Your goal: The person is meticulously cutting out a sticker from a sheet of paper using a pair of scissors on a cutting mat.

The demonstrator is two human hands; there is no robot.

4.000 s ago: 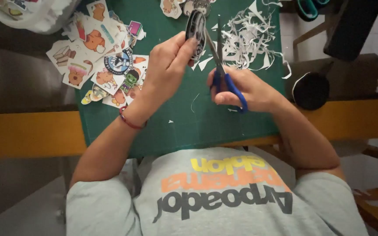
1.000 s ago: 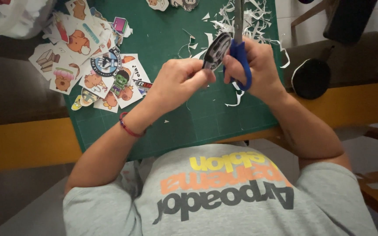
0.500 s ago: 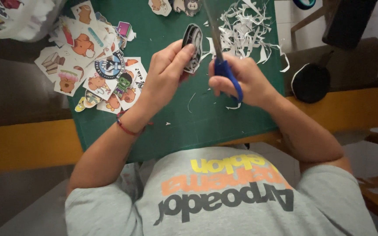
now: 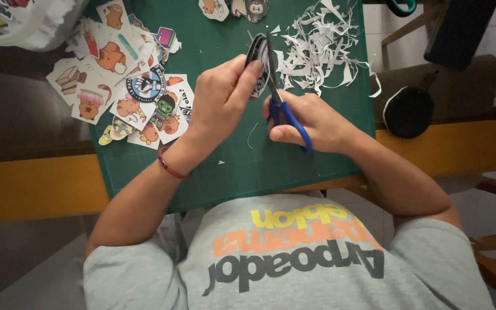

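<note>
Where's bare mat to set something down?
Free: the green cutting mat along its near edge, below the left hand and right hand with the blue-handled scissors. Crowded: sticker pile at left, paper scraps at top right.

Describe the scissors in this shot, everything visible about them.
The scissors have bright blue handles that look like plastic and slim grey metal blades. The right hand grips them, fingers through the handle loops, above the green cutting mat. The blades point up and away from the person, nearly closed, their edge against the dark round sticker that the left hand pinches. The tips end near the white paper scraps.
</note>
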